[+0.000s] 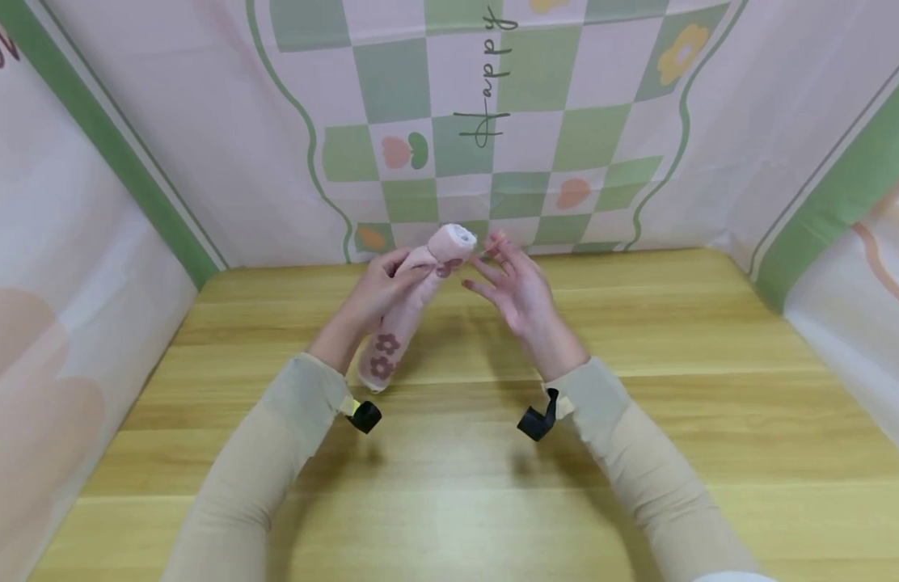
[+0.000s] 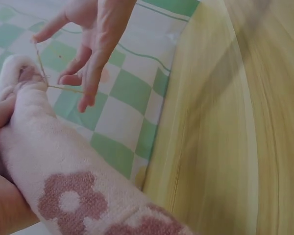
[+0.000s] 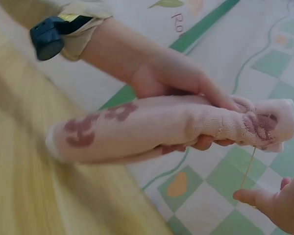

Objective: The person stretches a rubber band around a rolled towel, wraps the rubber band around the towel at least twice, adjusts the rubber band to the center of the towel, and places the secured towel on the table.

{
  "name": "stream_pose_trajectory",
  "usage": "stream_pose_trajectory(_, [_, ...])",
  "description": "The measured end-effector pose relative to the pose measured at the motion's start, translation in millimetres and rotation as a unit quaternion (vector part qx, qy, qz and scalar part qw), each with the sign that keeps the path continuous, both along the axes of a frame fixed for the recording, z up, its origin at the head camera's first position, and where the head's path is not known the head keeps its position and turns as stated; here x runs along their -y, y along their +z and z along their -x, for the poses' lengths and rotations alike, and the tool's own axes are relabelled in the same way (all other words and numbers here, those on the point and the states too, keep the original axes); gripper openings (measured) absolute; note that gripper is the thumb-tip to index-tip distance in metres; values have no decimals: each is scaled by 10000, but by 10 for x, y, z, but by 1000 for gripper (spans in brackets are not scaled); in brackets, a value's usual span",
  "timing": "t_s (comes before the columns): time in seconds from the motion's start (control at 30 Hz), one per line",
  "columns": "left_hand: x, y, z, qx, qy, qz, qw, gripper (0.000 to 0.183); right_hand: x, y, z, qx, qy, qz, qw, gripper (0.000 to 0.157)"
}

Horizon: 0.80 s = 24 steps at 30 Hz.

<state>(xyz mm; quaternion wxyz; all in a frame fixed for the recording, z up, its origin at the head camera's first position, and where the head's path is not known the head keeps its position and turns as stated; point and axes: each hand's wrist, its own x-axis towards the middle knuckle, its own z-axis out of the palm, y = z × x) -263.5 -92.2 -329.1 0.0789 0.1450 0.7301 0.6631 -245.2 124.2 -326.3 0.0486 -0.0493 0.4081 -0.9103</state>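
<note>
A rolled pink towel (image 1: 413, 307) with dark pink flowers slants above the table. My left hand (image 1: 373, 295) grips it near its upper end, thumb on the near side and fingers behind. Just right of that end is my right hand (image 1: 524, 297), its fingers spread apart. A thin yellowish rubber band (image 2: 63, 88) is hooked over the right fingertips and stretches to the towel's upper end. In the right wrist view, the rubber band (image 3: 248, 169) runs from the towel down to a right fingertip. How it passes behind the towel is hidden.
The wooden table (image 1: 449, 469) spreads under both forearms. Behind it hangs a green-and-white checked cloth (image 1: 464, 145), and printed cloth also closes the left and right sides. A small black camera (image 1: 365, 416) sits on the left wrist, another camera (image 1: 537, 420) on the right.
</note>
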Motion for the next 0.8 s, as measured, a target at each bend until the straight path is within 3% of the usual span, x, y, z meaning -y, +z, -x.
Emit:
stream_pose_trajectory(0.13, [38,-16,23,-144,30,332,9993,40,2,-46,-49,-111,111,-861,9962,23])
stream_pose_trajectory(0.27, [96,-26,41,-366,34,755,9965,39,44,-84,-81,-141,50,-1599,9870,53])
stream_pose_trajectory(0.53, [158,-21,44,-1072,-357,1443,9831,32,5,-149,-70,-204,242,-2111,9769,57])
stream_pose_trajectory(0.8, [123,-44,9,-1542,-433,2281,9604,30,-46,-177,-35,-150,611,-2401,9687,57])
